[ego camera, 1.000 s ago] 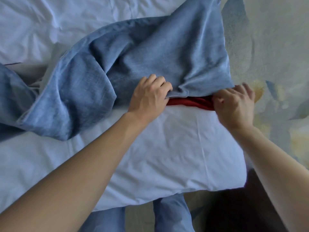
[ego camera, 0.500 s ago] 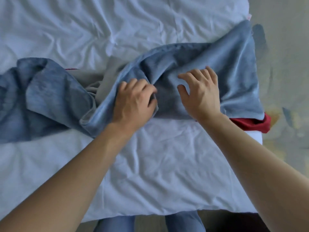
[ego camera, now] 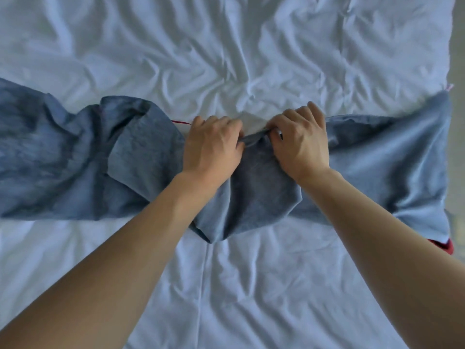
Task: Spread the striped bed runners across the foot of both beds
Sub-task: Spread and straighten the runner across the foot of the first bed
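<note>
— Bed runner [ego camera: 141,157] update, please: where are your hands?

— My left hand [ego camera: 211,147] and my right hand [ego camera: 302,142] are side by side at the middle of the runner, near its far edge. Both have the fingers curled into the blue cloth, each gripping a bunched fold, with a short ridge of fabric pulled up between them.

— And the runner itself?

— It lies as a band across the white bed [ego camera: 226,59], running out of view on my left and reaching the bed's edge on my right. My right-hand stretch looks fairly flat. The middle is gathered under my hands, with a fold sagging toward me, and the left stretch is rumpled, one flap doubled over itself.

— Any red showing?

— A thin red line [ego camera: 181,121] peeks out just beyond my left hand, and a red corner [ego camera: 444,246] sticks out at the lower right end of the runner. I read those as the runner's other side or a stripe, but I can't tell which.

— How far along, then?

— I'd say partway on this bed: the runner is across it, but not yet smooth. The centre needs pulling flat, the left side needs unfolding, and the edges need squaring. The second bed isn't in view, so I can't say anything about that one.
</note>
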`<state>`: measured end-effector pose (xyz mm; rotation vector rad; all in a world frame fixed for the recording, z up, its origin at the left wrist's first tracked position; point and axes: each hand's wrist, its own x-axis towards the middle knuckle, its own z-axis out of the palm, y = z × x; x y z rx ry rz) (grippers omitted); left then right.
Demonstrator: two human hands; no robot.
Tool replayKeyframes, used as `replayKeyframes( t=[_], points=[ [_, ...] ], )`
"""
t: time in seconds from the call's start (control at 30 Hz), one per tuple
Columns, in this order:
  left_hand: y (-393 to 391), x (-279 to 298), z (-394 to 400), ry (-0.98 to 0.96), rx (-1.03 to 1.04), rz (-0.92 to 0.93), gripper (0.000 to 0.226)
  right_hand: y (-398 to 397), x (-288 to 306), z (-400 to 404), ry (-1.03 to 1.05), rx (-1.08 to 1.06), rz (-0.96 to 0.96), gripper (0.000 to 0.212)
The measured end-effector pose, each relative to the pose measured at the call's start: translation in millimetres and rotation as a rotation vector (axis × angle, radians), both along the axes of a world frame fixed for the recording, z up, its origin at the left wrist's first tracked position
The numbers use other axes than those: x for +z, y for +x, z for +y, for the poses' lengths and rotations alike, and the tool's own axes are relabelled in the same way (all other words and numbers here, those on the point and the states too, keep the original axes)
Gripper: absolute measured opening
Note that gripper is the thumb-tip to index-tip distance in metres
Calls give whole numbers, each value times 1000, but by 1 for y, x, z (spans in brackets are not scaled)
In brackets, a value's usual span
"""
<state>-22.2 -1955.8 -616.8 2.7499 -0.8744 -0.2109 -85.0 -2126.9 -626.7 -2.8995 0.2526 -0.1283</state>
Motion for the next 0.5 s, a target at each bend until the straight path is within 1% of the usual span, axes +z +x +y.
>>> replayKeyframes(
  t=[0.1, 0.17, 0.27, 0.3, 0.33, 0.37, 0.43, 0.47, 0.5],
  points=[
    [22, -5, -7, -20, 3, 38, 13, 20, -5, -10, -52, -42, 16, 23],
    [36, -6, -19, -29, -9, 86, 15, 37, -9, -29, -86, -123, 44, 26],
    [52, -8, -33, -42, -42, 147, 14, 59, -8, -59, -73, -281, 124, 29],
    [58, -9, -34, -38, -46, 153, 14, 64, -8, -61, -65, -288, 121, 29],
    [64, -12, -35, -31, -46, 151, 14, 69, -8, -58, -46, -244, 100, 29],
    [70, -15, -35, -25, -42, 147, 15, 73, -9, -51, -22, -150, 77, 29],
    [82, -20, -36, -17, -32, 131, 17, 81, -15, -28, 5, 91, 56, 26],
    [86, -22, -36, -16, -24, 131, 18, 85, -20, -21, -4, 168, 55, 23],
    [90, -24, -36, -20, -13, 144, 18, 90, -23, -20, -28, 185, 53, 21]
  ],
)
